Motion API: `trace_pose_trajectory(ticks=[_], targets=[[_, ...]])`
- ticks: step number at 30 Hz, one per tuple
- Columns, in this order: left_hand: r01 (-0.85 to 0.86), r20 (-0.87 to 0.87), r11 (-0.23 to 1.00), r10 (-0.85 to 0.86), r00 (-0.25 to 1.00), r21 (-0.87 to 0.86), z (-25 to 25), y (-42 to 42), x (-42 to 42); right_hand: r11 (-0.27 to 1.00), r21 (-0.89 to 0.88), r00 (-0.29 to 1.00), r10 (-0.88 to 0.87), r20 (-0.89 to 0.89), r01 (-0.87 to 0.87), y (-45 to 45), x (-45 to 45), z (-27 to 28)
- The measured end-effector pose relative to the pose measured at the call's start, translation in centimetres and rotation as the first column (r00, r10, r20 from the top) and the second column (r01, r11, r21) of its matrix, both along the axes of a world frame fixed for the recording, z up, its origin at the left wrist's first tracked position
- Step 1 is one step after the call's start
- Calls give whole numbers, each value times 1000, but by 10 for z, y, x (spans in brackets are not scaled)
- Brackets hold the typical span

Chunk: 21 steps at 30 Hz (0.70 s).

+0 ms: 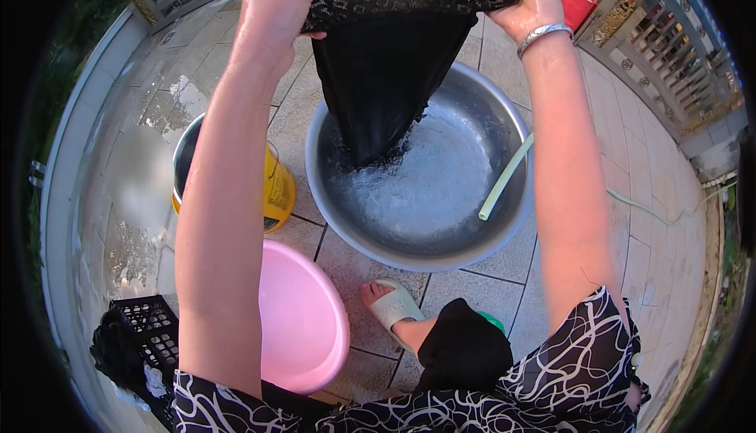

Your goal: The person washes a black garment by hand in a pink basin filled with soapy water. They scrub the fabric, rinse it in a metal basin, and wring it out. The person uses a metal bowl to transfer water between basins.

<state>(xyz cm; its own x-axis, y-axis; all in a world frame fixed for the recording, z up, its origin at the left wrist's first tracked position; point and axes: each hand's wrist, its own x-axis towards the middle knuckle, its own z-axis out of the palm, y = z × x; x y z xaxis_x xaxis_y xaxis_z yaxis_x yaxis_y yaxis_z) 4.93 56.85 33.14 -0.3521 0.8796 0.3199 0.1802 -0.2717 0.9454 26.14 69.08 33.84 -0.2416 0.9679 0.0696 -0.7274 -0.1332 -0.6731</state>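
Observation:
A black garment with a lace-like patterned band is stretched between my two raised hands at the top of the view. My left hand grips its left end, and my right hand, with a silver bangle at the wrist, grips the right end. The cloth hangs down into a large round metal basin, its lower end in the water. Over the basin's right rim lies a pale green hose, its open end inside the basin. The garment's top edge runs out of view.
Left of the basin stands a yellow bucket, partly behind my left forearm. A pink plastic basin is nearer me, beside my sandalled foot. A black plastic crate with dark cloth stands lower left. Something red lies beyond my right hand.

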Motion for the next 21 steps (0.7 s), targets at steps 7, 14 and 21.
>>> trace_pose_trajectory(ticks=[7,14,21], targets=[[54,223,875,63,973,-482,-170,-15,48,949,-231,878,-86,470,217,-34,21,-218],[161,139,629,-84,987,-761,-328,-64,122,977,-181,352,131,927,113,-109,31,-374],[661,647,250,-146,748,-708,-336,-96,143,770,-627,-126,615,778,-119,-133,58,-444]])
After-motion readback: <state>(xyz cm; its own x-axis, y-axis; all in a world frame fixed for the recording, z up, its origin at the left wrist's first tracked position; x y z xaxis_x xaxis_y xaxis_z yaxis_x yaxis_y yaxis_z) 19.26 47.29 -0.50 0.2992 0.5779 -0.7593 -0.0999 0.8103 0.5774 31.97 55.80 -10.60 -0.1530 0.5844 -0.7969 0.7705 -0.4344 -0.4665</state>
